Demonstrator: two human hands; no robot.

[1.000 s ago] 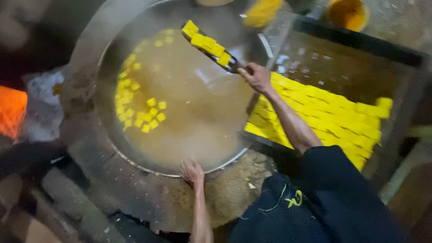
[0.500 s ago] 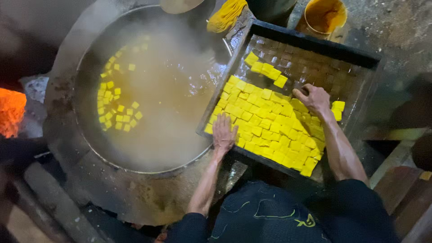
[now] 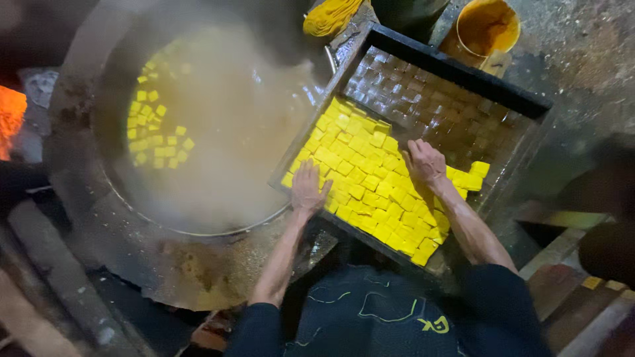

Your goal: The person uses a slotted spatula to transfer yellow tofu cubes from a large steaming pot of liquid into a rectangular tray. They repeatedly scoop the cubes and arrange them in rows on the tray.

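— Half a second earlier our left hand (image 3: pixel 308 190) lay on the yellow cubes (image 3: pixel 370 178) a little further from the near-left rim of the black tray (image 3: pixel 456 69); by this moment we had slid it down to that rim, fingers spread flat on the cubes. Our right hand (image 3: pixel 426 162) had shifted slightly toward the middle of the tray.

— Were we gripping anything?

— No, both hands lay open, well apart, palms down on the cubes, clamped on nothing.

— How much of the tray had we cleared?

— We judged roughly the far half. The far-right part showed only its bare, wet, gridded bottom, while the cubes still packed the near half, from the left corner to the near-right corner.

— And the big pan?

— Beside the tray's left edge, the wok (image 3: pixel 86 119) held steaming cloudy liquid. A cluster of floating cubes (image 3: pixel 153 129) sat along its far-left side, so part of the batch had already gone in. Steam hid most of the rest of the surface, so we could not tell whether more lay under it.

— Anything else around?

— An orange bucket (image 3: pixel 488 26) stood past the tray's far corner, and a fire glow (image 3: pixel 10 119) showed at the left.
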